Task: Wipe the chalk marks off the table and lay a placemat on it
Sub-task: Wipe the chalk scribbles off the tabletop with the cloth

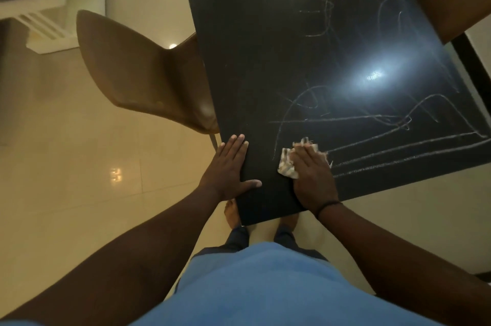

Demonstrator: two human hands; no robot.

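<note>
**Wiping barely begun, placemat nowhere in sight**

We're standing at the near corner of the black table (265,59), and the job looks to be in its first strokes. Our right hand (312,176) lies flat on a pale, frayed cloth (288,164), fingers straight and together, pressing it down onto the top near the near edge; nothing is pinched, the palm and fingers simply bear on it. Our left hand (229,166) rests flat at the left edge close to the near corner, fingers straight, thumb spread out along the surface, holding nothing, and we judge it's there to steady us.

The cloth sits just at the near end of the chalk marks (385,118). From there the long straight lines run off toward the right edge, with loops and scribbles above them, and another tangle of curves lies toward the far end. All of that looks untouched. The strip along the left edge shows no chalk, though we can't say whether it was ever marked.

So by our reckoning nearly all the wiping is left, from the cloth outward across the right side and up to the far end. No placemat shows anywhere; laying it is not yet started. A brown chair (138,73) stands against the left edge, and another brown shape overhangs the far right corner.
</note>
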